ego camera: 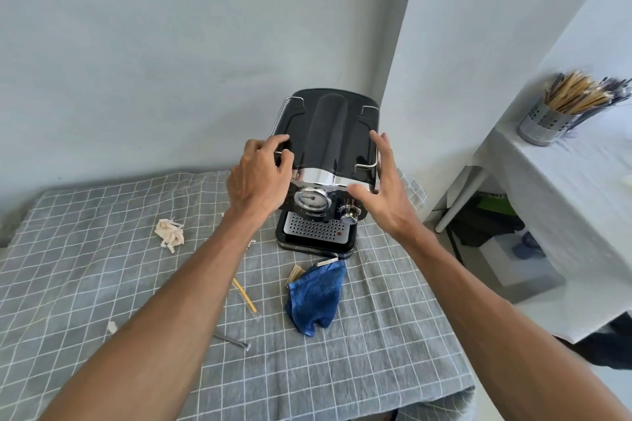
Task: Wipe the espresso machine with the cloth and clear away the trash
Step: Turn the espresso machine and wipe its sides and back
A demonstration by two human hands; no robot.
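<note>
A black and chrome espresso machine [328, 147] stands at the back of the table on a grey checked tablecloth [102, 284]. My left hand [260, 178] curls over the wire rail on its left top edge. My right hand [379, 188] lies against its right front corner with the fingers straight and spread. A blue cloth [318, 297] lies crumpled in front of the machine, and neither hand touches it. Trash on the tablecloth: a crumpled tissue [169, 232], a yellow stick in a clear wrapper [244, 294], a small packet [294, 273] and a paper scrap [111, 326].
A thin metal piece [232, 340] lies near my left forearm. Walls close off the back and the right of the machine. To the right stands a white-covered table [564, 198] with a metal holder of chopsticks [543, 120], and boxes [513, 260] sit beneath it.
</note>
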